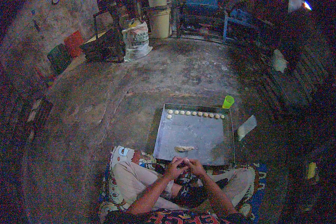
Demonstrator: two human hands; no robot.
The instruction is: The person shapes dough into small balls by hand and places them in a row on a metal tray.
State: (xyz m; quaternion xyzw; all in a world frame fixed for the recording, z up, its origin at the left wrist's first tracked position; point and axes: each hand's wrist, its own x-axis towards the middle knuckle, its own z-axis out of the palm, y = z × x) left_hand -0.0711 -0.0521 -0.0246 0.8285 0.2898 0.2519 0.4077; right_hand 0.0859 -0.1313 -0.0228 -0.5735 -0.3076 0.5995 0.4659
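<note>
While I watched, the left hand (pixel 173 168) and right hand (pixel 195 168) met, curled, by the tray (pixel 190 130); what they held I couldn't tell. Dough (pixel 184 148) lay inside, balls (pixel 200 114) beyond. Shaping seemed underway; next called for gentle placing.

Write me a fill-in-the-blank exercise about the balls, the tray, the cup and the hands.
1. The longer row of pale balls lines the ____ edge of the tray, opposite the person.
2. The cup by the tray's corner is coloured ____.
3. The left hand and right hand are held close ____, by the tray's near edge.

Missing words: far; green; together.
</note>
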